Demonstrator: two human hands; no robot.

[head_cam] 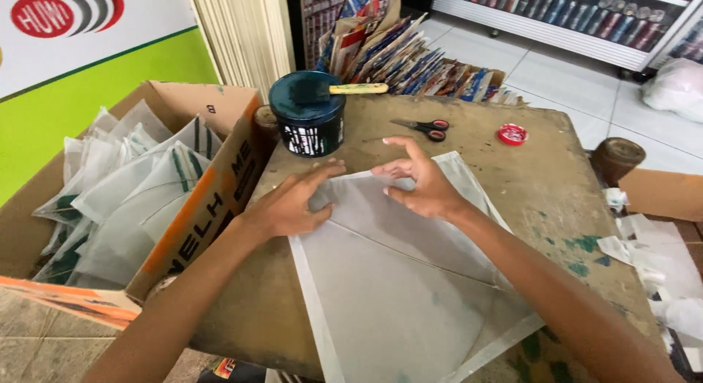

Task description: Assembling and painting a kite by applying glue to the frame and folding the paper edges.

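Pressing down on a translucent white paper kite, the person kept both hands at its far corner, near the middle of the worn wooden surface. The left hand lay flat with fingers spread, holding nothing, seemingly to pin the sheet in place; the right hand was half curled, its fingertips pinching or creasing the paper's folded edge. The kite reached from there to the near edge of the surface, thin sticks showing through it. Toward the far left corner stood a dark teal pot with a brush laid across its rim, handy for the work; what was in it I could not tell. Scissors and a red lid lay along the far edge. Beside the left edge, an open cardboard box held many similar finished kites, stacked upright.
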